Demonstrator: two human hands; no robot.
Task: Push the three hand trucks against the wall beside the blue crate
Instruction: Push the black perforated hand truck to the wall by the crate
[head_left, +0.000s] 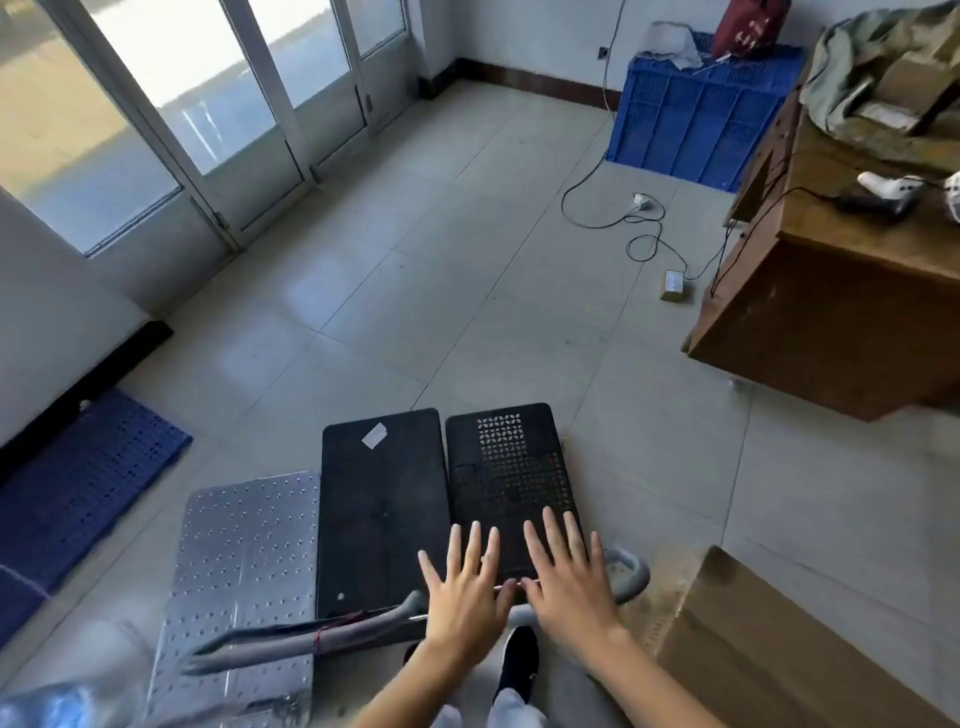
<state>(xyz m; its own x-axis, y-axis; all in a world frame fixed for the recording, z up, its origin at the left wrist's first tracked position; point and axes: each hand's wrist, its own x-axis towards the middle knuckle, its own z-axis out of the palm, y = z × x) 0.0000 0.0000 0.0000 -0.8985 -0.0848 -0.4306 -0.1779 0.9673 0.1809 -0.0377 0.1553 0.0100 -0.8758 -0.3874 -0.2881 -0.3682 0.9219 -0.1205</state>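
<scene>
Three hand trucks stand side by side on the tiled floor in front of me: a perforated black one (506, 457) on the right, a plain black one (382, 499) with a white sticker in the middle, and a silver studded one (249, 535) on the left. My left hand (465, 587) and my right hand (566, 577) hover with fingers spread over the grey handle (628, 566) of the right truck, gripping nothing. The blue crate (696, 119) stands against the far wall at the upper right.
A wooden desk (831, 291) fills the right side, with cables and a small box (674, 286) on the floor beside it. A cardboard box (789, 649) sits at my near right. A blue pallet (83, 483) lies at the left wall. Glass doors (218, 104) line the left.
</scene>
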